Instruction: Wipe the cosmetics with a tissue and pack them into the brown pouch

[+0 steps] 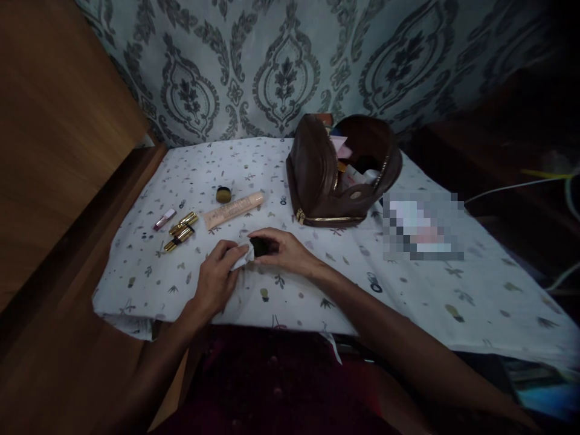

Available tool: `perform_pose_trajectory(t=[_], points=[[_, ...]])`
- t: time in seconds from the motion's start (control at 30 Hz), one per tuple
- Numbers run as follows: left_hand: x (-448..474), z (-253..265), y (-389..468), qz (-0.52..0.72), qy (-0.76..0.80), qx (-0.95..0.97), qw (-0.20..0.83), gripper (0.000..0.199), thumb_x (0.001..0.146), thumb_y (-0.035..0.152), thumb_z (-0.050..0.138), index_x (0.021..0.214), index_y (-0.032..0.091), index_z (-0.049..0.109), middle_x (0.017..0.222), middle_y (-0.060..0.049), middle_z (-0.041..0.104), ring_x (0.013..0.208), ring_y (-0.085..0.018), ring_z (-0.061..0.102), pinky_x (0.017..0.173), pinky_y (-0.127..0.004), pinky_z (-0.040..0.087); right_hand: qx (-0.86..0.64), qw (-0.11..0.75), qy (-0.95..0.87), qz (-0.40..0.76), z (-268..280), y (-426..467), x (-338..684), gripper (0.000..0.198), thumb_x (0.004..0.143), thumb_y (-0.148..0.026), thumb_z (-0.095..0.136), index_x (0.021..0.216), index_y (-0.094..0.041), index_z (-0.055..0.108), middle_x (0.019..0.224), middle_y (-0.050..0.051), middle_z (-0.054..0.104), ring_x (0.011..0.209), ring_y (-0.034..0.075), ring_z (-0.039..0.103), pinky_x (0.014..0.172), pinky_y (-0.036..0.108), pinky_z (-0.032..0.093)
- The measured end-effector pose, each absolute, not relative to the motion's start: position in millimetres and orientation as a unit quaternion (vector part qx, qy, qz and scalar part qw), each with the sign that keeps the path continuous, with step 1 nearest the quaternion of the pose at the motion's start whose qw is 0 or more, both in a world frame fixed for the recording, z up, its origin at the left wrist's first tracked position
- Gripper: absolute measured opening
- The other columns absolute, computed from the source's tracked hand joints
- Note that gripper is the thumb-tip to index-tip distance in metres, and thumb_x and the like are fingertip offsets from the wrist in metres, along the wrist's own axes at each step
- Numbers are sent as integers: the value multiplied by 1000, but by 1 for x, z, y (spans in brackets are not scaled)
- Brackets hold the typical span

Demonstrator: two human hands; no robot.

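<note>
My left hand (215,275) is closed on a crumpled white wipe (244,256). The wipe touches a small black object (259,246) that my right hand (290,251) grips between thumb and fingers; its exact kind is hard to make out. Just beyond my hands lies a beige squeeze tube (234,210). Behind it is a small round dark item (223,194) with an olive-tan face. To the left, two gold lipsticks (183,223) lie close together, beside a slim pink-and-clear lip gloss tube (164,219).
A brown leather cosmetic bag (317,181) stands unzipped at the back, with packets and small containers inside. Right of it lies a blurred-out flat item (423,226). A white cable (516,186) reaches in from the right. A wooden cabinet (58,121) borders the left side; a patterned curtain (285,72) hangs behind.
</note>
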State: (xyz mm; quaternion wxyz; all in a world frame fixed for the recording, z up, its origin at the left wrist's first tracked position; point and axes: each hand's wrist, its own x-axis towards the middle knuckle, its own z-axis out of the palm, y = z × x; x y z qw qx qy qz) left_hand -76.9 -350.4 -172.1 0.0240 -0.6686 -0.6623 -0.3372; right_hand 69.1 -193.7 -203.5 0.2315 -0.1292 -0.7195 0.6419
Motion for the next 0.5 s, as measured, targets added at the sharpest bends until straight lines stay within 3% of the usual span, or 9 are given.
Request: perform_pose_trajectory(t=[0.17, 0.4, 0.5], points=[[-88, -180, -357, -316, -672, -670, 24, 44, 81, 2, 49, 116, 23, 64, 107, -5, 58, 94, -17, 60, 78, -27, 51, -147, 216, -692, 673, -206, -187, 70, 54, 65, -29, 85, 116, -21, 67, 111, 5, 68, 104, 21, 64, 98, 41, 50], [-85, -177, -355, -322, -668, -670, 32, 44, 81, 1, 49, 116, 23, 64, 107, -5, 58, 96, -17, 60, 80, -27, 52, -125, 194, -676, 700, -206, -182, 73, 55, 66, -24, 84, 118, -23, 66, 120, 6, 66, 109, 20, 62, 95, 38, 51], [-77, -173, -349, -325, -654, -681, 45, 43, 83, 2, 48, 117, 23, 63, 108, -6, 58, 97, -18, 60, 82, -30, 52, -130, 196, -685, 690, -203, -183, 73, 55, 65, -24, 84, 117, -22, 66, 114, 5, 66, 101, 18, 62, 89, 35, 52]])
